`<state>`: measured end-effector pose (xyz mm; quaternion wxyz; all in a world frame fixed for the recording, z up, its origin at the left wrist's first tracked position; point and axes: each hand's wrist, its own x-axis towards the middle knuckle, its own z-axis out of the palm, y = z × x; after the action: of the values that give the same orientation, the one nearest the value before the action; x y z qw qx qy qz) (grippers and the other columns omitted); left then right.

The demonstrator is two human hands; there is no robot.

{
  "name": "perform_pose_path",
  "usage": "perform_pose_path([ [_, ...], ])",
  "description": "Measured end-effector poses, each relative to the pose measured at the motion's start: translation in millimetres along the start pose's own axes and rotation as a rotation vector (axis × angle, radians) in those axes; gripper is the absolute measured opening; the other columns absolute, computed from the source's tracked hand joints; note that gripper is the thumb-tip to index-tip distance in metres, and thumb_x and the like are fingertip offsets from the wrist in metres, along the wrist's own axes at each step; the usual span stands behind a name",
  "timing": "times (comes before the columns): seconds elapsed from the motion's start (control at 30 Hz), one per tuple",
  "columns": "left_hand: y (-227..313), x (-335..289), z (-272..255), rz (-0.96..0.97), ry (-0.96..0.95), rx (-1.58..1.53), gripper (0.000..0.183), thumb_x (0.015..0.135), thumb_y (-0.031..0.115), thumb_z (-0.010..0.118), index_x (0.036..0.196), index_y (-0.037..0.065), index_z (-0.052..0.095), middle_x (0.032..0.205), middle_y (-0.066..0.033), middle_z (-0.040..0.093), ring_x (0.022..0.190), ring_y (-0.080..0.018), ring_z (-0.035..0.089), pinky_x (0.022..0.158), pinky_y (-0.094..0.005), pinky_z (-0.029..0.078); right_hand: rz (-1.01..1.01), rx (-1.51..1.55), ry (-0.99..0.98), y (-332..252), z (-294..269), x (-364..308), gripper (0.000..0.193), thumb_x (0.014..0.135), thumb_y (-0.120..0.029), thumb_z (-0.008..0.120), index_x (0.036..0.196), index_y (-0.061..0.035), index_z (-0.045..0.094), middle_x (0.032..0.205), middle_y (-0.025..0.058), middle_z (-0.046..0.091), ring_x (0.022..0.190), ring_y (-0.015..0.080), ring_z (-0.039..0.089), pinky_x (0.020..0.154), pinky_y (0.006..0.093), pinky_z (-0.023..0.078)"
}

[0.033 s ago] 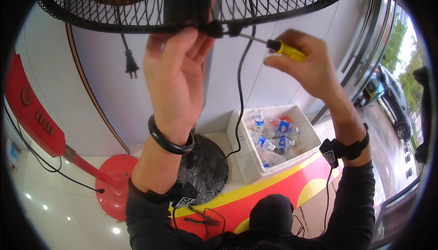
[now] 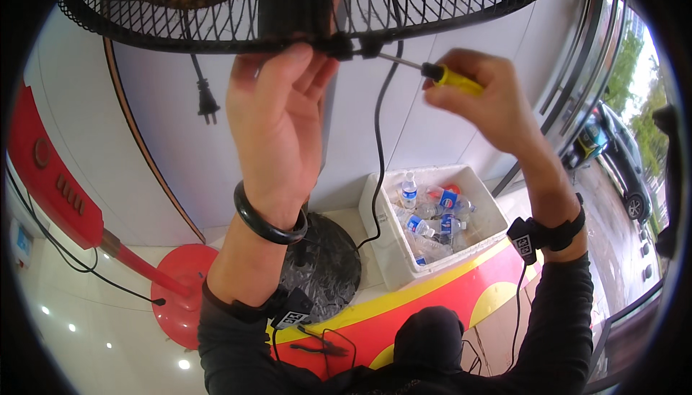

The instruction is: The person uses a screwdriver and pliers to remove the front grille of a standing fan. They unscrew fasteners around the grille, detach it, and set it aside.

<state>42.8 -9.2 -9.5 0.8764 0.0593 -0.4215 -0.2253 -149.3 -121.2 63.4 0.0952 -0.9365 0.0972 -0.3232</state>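
Note:
A dusty black fan guard (image 2: pixel 194 47) spans the top of the view, with brownish blades behind its wires. My left hand (image 2: pixel 277 121), wearing a dark bangle, is closed on the guard's lower rim, thumb in front and fingers partly hidden behind. Just right of that thumb sits a small black clamp (image 2: pixel 369 50) on the rim. A screwdriver (image 2: pixel 461 82) with a yellow handle and black collar is gripped in my right hand (image 2: pixel 494 99). Its thin metal shaft points left, the tip meeting the clamp; the exact contact is too small to make out.
Below stands a white foam box (image 2: pixel 490 211) holding several plastic bottles. Left of it is a round black base (image 2: pixel 331 265). A red stand (image 2: pixel 54 171) with a round red base is at far left. A power plug (image 2: pixel 207 103) hangs by the wall. Pliers (image 2: pixel 321 349) lie low down.
My right thumb and fingers have shifted slightly around the yellow handle. The screwdriver's shaft and my left hand have stayed in place.

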Motion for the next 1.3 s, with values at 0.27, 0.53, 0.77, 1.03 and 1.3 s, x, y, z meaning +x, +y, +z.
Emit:
perform_pose_path([
  [0.27, 2, -3, -6, 0.004, 0.005, 0.025, 0.009, 0.093, 0.015, 0.059, 0.089, 0.007, 0.060, 0.100, -0.0057, 0.068, 0.096, -0.0220, 0.066, 0.091, -0.0367, 0.049, 0.031, 0.160, -0.011, 3, -6, 7, 0.026, 0.092, -0.024, 0.062, 0.094, 0.0005, 0.068, 0.070, 0.0025, 0.057, 0.062, 0.0079, 0.048, 0.054, 0.0221, 0.039],
  [0.53, 1, -1, -10, 0.018, -0.021, 0.065, 0.008, 0.094, 0.014, 0.058, 0.093, 0.007, 0.058, 0.102, -0.0080, 0.068, 0.094, -0.0223, 0.066, 0.087, -0.0353, 0.050, -0.673, -0.357, 0.431, 9, 5, 11, 0.021, 0.075, -0.012, 0.080, 0.090, -0.0055, 0.068, 0.085, 0.0077, 0.062, 0.064, 0.0215, 0.059, 0.060, 0.0289, 0.050],
  [0.77, 0, -3, -2, 0.017, 0.033, 0.096, 0.008, 0.093, 0.015, 0.059, 0.093, 0.007, 0.057, 0.103, -0.0090, 0.067, 0.095, -0.0227, 0.066, 0.087, -0.0353, 0.049, 0.159, 0.033, -0.110, -2, -6, 1, 0.035, 0.088, -0.031, 0.070, 0.087, 0.0032, 0.067, 0.068, 0.0055, 0.054, 0.061, 0.0111, 0.045, 0.055, 0.0273, 0.039],
  [1.03, 2, -2, -8, 0.021, 0.019, 0.077, 0.007, 0.093, 0.014, 0.059, 0.094, 0.008, 0.057, 0.103, -0.0088, 0.068, 0.096, -0.0225, 0.066, 0.087, -0.0348, 0.050, -0.659, -0.642, 0.338, 4, 2, 4, 0.021, 0.075, -0.018, 0.078, 0.088, -0.0052, 0.068, 0.073, 0.0044, 0.057, 0.063, 0.0161, 0.052, 0.055, 0.0285, 0.045],
  [1.3, 4, -3, -5, 0.031, 0.010, 0.124, 0.008, 0.093, 0.013, 0.059, 0.096, 0.007, 0.056, 0.104, -0.0096, 0.067, 0.095, -0.0226, 0.067, 0.085, -0.0336, 0.052, -0.339, -0.354, 0.226, 0, -1, 3, 0.027, 0.079, -0.024, 0.077, 0.091, -0.0019, 0.069, 0.078, 0.0094, 0.064, 0.065, 0.0228, 0.060, 0.056, 0.0295, 0.047],
])
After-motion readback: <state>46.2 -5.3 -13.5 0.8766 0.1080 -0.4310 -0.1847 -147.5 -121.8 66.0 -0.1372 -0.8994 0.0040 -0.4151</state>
